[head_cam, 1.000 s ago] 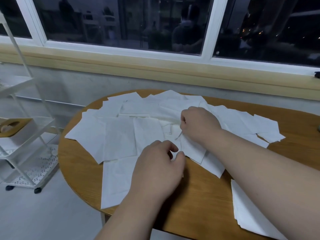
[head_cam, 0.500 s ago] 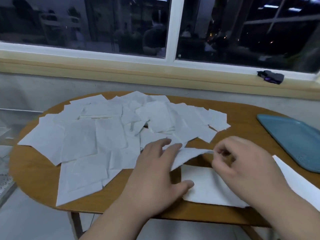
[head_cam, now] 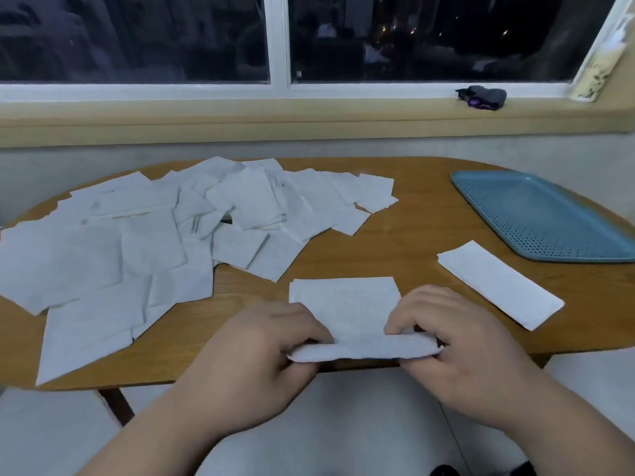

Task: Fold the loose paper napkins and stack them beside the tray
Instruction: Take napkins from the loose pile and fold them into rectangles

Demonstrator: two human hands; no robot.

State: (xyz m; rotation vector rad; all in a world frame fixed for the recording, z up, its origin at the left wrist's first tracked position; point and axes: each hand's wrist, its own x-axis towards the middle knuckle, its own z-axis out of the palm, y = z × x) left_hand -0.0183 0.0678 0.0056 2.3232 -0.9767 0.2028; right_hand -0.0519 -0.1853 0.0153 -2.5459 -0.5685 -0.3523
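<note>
A white paper napkin (head_cam: 343, 304) lies at the table's near edge, its near edge lifted off the wood. My left hand (head_cam: 261, 348) pinches that edge at its left corner and my right hand (head_cam: 457, 345) pinches it at the right corner. Several loose white napkins (head_cam: 144, 242) lie spread in an overlapping heap across the left half of the table. To the right, a folded napkin stack (head_cam: 498, 283) lies flat next to the blue perforated tray (head_cam: 539, 214).
The oval wooden table (head_cam: 419, 214) stands under a window with a pale sill. A dark small object (head_cam: 482, 97) lies on the sill at the right. Grey floor shows below the table's near edge.
One napkin has left the heap and now lies at the near edge. Both hands moved onto its near corners and lifted that edge. The view swung right, showing the tray.
</note>
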